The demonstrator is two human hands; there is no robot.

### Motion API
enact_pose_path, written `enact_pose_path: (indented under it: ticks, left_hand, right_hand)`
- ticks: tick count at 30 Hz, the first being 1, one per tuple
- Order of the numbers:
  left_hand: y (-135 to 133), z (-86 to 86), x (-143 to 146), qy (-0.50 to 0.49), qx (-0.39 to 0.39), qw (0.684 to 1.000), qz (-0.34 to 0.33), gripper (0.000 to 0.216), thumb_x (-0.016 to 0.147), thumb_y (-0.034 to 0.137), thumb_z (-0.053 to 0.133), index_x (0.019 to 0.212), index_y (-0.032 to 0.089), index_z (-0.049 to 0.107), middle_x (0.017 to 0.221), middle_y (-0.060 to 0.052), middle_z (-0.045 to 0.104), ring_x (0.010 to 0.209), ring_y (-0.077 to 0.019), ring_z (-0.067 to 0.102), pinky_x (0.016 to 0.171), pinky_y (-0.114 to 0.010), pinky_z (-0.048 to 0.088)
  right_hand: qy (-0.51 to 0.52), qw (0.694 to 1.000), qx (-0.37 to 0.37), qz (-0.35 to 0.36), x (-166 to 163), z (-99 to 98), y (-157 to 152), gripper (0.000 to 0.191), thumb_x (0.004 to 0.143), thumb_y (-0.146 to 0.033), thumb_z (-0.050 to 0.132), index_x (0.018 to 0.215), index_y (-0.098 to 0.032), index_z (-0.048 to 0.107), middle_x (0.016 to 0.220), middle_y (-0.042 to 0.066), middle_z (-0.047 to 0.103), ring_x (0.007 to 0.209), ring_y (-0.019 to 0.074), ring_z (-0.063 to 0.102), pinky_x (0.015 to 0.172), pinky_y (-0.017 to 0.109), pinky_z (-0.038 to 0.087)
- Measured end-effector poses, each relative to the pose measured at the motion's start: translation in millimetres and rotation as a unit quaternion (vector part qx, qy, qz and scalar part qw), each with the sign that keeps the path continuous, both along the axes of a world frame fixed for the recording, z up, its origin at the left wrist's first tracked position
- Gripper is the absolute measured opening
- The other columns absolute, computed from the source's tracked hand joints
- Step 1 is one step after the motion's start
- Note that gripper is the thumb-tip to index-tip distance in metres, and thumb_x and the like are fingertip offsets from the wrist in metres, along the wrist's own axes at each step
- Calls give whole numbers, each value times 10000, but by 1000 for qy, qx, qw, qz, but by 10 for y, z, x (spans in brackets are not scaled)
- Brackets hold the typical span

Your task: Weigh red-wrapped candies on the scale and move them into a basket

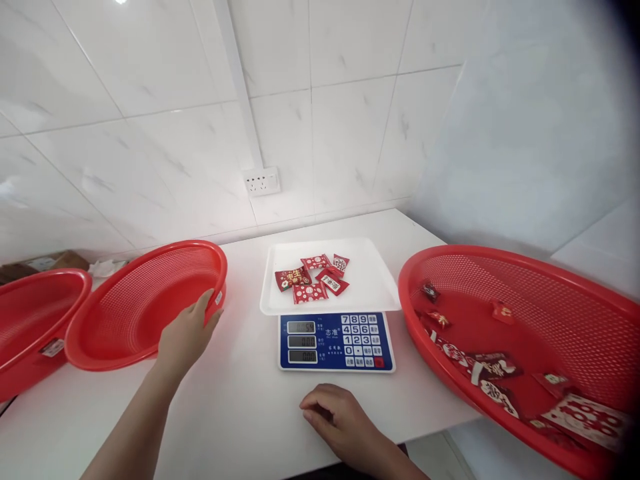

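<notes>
My left hand (186, 335) grips the near right rim of an empty red mesh basket (130, 293) on the white counter, fingers curled over the edge. My right hand (336, 417) rests on the counter just in front of a digital scale (336, 341), fingers loosely curled with nothing in them. The scale's white tray (375, 280) holds several red sweet packets (314, 277). To the right a large red basket (550, 313) holds more red packets (487, 370) scattered over its bottom.
A second empty red basket (30, 320) sits at the far left, partly under the first. A wall socket (262, 181) is on the tiled wall behind the scale. The counter's front edge runs below my right hand.
</notes>
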State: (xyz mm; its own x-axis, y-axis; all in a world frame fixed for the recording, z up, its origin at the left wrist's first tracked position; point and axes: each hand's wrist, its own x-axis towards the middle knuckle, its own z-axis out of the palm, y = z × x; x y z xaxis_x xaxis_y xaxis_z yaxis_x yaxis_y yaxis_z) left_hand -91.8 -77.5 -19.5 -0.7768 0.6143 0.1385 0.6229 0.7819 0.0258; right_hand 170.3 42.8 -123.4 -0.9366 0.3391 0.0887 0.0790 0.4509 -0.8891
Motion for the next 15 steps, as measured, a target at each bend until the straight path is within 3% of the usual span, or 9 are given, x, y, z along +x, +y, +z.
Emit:
enact_pose_path:
  ticks: [2,4,8,11,15]
  left_hand:
    - [113,-12,45,3,11,999,-34,500,901,429,322,1312,163,423,1077,-163,660,933,-331,641,598,-400,522]
    - [250,-15,91,13,27,996,-79,487,902,407,335,1301,148,439,1237,-183,578,1115,-344,551,758,-458,515]
    - [608,16,223,15,47,977,-206,450,909,351,353,1312,167,432,1423,-126,414,1331,-285,323,1042,-472,335]
    - [899,43,315,-9,39,955,-293,437,885,263,394,1318,211,423,1413,-65,439,1336,-230,324,1079,-409,306]
    - [1168,40,317,-37,34,944,-327,443,830,155,413,1267,201,471,1260,-89,576,1241,-252,452,1014,-411,371]
  right_hand:
    - [5,1000,-2,-3,2,-10,-4,155,845,-219,515,822,-193,666,780,30,677,733,151,600,674,231,439]
    - [8,1000,-6,-11,8,-24,-13,153,839,-217,520,835,-191,671,792,36,685,748,156,611,686,233,446]
    - [6,1000,-3,-20,4,-64,-26,160,820,-205,526,829,-180,684,787,48,691,734,161,619,666,230,455]
    - [11,1000,9,-19,-22,-107,-18,169,795,-187,526,812,-169,693,770,57,695,699,162,619,632,225,455]
    - [9,1000,16,-17,-47,-192,12,180,765,-176,532,809,-158,705,749,64,698,655,160,619,596,219,455]
